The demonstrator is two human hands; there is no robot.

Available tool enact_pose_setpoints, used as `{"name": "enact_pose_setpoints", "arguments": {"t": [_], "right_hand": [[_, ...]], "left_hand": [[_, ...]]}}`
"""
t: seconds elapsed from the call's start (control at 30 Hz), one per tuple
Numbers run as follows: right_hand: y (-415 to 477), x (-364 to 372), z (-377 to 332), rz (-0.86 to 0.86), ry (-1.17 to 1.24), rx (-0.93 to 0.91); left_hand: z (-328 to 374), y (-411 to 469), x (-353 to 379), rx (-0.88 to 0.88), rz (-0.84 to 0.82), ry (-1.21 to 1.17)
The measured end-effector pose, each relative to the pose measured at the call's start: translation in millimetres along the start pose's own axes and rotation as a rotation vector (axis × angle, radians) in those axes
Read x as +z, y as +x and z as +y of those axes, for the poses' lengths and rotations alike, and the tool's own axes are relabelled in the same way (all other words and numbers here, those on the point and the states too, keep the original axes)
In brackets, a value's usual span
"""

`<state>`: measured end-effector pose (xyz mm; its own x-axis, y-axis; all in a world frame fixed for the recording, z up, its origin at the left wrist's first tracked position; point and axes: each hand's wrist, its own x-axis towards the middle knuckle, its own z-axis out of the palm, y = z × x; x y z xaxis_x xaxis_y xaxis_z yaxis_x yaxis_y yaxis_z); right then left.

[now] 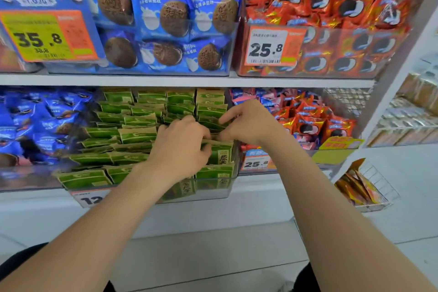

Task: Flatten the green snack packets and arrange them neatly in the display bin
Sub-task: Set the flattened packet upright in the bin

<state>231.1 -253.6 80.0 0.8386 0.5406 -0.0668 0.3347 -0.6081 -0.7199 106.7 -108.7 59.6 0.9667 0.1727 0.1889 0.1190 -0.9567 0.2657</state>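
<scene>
Two rows deep in the bin [214, 193] on the lower shelf [35, 199], left grip [182, 147] clenches a front green packet [221, 153]. Right grip [246, 123] pinches another [209, 123] just behind. Other packets [132, 135] stand in leaning rows.

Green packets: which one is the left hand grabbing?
The green packet second from the front in the right-hand column, showing a brown label: the fingers of the left hand curl over its top edge.
</scene>
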Motion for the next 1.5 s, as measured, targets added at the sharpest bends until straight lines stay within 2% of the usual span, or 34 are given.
{"name": "enact_pose_setpoints", "arguments": {"t": [0.13,0.27,0.4,0.53,0.67,0.83,1.0,1.17,1.4,1.5], "right_hand": [[4.0,-3.9,2.6,-0.047,-0.085,-0.023],[11.1,12.8,3.8,0.105,-0.207,-0.074],[14.1,24.7,5.3,0.259,-0.296,-0.048],[10.0,21.3,9.4,0.267,-0.290,-0.095],[9.6,24.6,13.4,0.198,-0.297,-0.119],[13.5,37.1,23.3,0.282,-0.430,-0.152],[31.2,32.2,17.6,0.315,-0.494,-0.082],[64.2,37.2,8.4,0.410,-0.422,0.043],[72.5,34.8,6.4,0.267,-0.654,0.045],[65.4,32.8,8.8,0.255,-0.603,0.008]], "left_hand": [[-0.7,-2.8,0.7,0.002,-0.001,0.013],[-5.9,-5.2,2.0,0.007,-0.025,0.018],[-11.2,-10.7,3.5,0.037,-0.055,0.010],[-19.5,-17.4,1.9,0.090,-0.017,-0.050],[-24.7,-23.3,-4.0,0.128,-0.101,-0.084],[-21.4,-26.2,-5.7,0.181,-0.118,-0.022],[-17.6,-27.7,-2.4,0.157,-0.087,0.025],[-19.1,-17.1,-3.6,0.059,-0.075,-0.161],[-22.5,-8.8,-2.1,0.075,-0.126,-0.160],[-21.9,-10.7,-3.9,0.082,-0.120,-0.153]]}}
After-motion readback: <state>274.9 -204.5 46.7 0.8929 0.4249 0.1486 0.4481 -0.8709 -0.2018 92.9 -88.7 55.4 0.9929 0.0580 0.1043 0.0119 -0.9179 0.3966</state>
